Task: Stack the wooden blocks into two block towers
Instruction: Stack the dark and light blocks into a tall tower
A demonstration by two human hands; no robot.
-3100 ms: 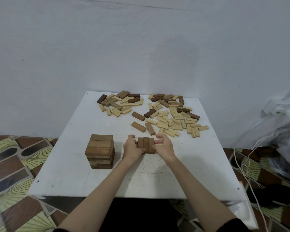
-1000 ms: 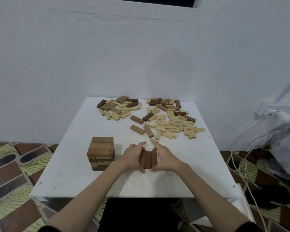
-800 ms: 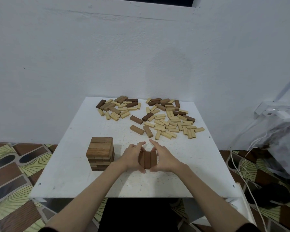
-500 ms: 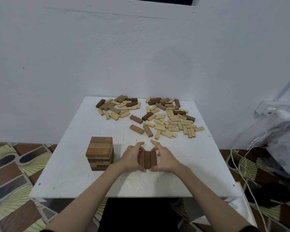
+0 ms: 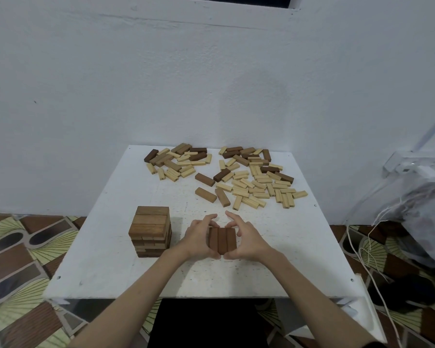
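Both hands are down on the white square bench (image 5: 106, 272), wrapped around a row of three dark brown wooden blocks (image 5: 222, 239) lying flat side by side. The left hand (image 5: 197, 238) cups the row's left side, fingers curled over the far end and thumb at the near end; the right hand (image 5: 246, 238) mirrors it on the right side, forefinger arched over the far corner. The two thumbs nearly meet at the near edge of the row. So both hands are grasping that three-block layer, pressing it together between them.

Just off to the left of the left hand stands a squat tower of brown wooden blocks (image 5: 151, 232), several layers high, apart from the hand. Beyond the fingertips, well away towards the wall, lie two loose heaps of pale and dark wooden blocks (image 5: 256, 179), with three brown ones (image 5: 206, 194) lying singly nearest the hands. To the right of the right arm, off the bench, white cords (image 5: 362, 254) trail over a patterned floor (image 5: 23, 247).
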